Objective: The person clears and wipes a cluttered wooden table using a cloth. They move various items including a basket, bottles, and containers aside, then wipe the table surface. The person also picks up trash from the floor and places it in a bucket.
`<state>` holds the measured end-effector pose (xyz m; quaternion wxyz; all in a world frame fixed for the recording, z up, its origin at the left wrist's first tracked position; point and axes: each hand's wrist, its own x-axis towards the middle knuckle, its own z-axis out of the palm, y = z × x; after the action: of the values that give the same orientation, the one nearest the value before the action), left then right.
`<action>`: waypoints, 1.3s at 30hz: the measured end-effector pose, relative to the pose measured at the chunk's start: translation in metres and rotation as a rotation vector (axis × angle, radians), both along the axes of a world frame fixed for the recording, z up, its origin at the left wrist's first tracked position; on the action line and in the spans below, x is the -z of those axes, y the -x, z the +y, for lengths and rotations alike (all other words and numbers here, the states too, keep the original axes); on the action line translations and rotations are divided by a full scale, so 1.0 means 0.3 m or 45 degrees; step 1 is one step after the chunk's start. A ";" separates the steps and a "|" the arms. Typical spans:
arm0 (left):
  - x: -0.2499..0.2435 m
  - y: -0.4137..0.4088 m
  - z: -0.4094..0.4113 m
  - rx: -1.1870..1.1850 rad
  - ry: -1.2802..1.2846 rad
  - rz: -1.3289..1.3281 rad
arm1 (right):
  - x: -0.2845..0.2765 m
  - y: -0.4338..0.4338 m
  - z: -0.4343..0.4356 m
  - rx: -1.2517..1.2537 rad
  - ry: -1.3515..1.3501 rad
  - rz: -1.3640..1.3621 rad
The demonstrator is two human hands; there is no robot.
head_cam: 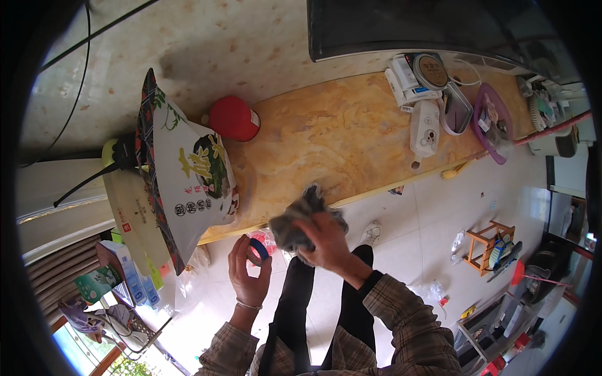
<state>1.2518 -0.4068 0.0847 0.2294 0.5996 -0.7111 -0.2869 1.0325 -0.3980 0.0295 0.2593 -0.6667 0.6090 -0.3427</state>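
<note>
My left hand [249, 277] grips a roll of blue tape [257, 252] between thumb and fingers, just off the counter's front edge. Bunched under my right hand [324, 239] is a grey cloth [291, 228], which lies over the front edge of the marbled yellow counter [320, 136]. A large white printed bag [183, 164] stands on the counter to the left. Behind it sits a red canister [233, 118] near the wall.
Farther right on the counter are a white bottle-like container [425, 127], stacked boxes [404, 84], a round tin [430, 71] and a purple basin [480, 113]. A dark screen [423, 28] is above. A small wooden stool [482, 251] stands on the tiled floor.
</note>
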 end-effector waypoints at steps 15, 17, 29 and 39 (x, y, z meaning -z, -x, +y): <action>0.154 0.225 -0.306 0.340 0.506 -0.411 | 0.144 0.221 0.046 -0.047 0.040 0.281; 0.209 0.203 -0.394 0.328 0.302 -0.461 | 0.124 0.264 0.162 -0.105 -0.209 0.052; 0.287 1.220 -0.169 0.147 -0.298 0.345 | -0.018 0.599 0.625 0.660 -0.603 -0.646; 0.217 1.367 -0.257 0.196 -0.140 0.098 | 0.010 0.704 0.649 0.681 -0.605 -0.762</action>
<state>0.8418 -0.4837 0.0196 0.2005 0.5435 -0.7288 -0.3650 0.8212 -0.2033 0.0265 0.4717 -0.2801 0.7196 -0.4257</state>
